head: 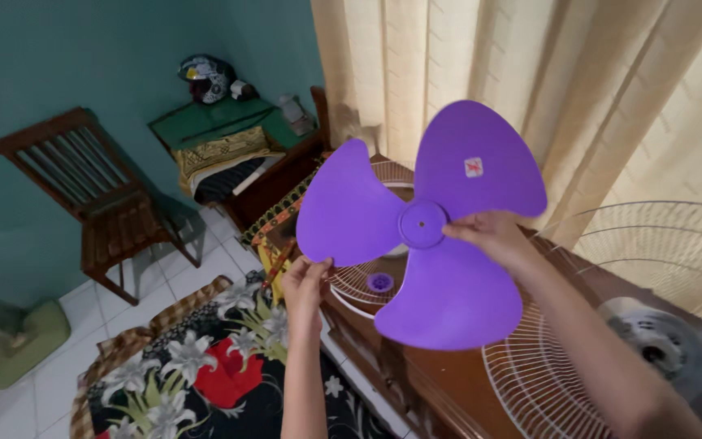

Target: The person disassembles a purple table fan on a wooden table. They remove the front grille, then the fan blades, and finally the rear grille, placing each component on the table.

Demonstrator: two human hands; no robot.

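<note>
A purple three-bladed fan propeller (440, 268) is held up in the middle of the head view. My left hand (306, 280) pinches the lower edge of its left blade. My right hand (493, 237) grips it at the round hub (422, 224), fingers on the hub's right side. Behind the propeller a white wire fan guard (359, 284) lies on a brown wooden table (440, 382), with a small purple cap (380, 282) resting in it. A second wire guard (660, 244) and the fan's grey motor (652, 341) are at the right.
Cream curtains (578, 89) hang behind. A wooden chair (95, 191) stands at the left by a teal wall. A green side table (213, 122) carries a helmet (206, 77) and folded cloth. A floral cloth (197, 366) lies below my left arm on the white tiled floor.
</note>
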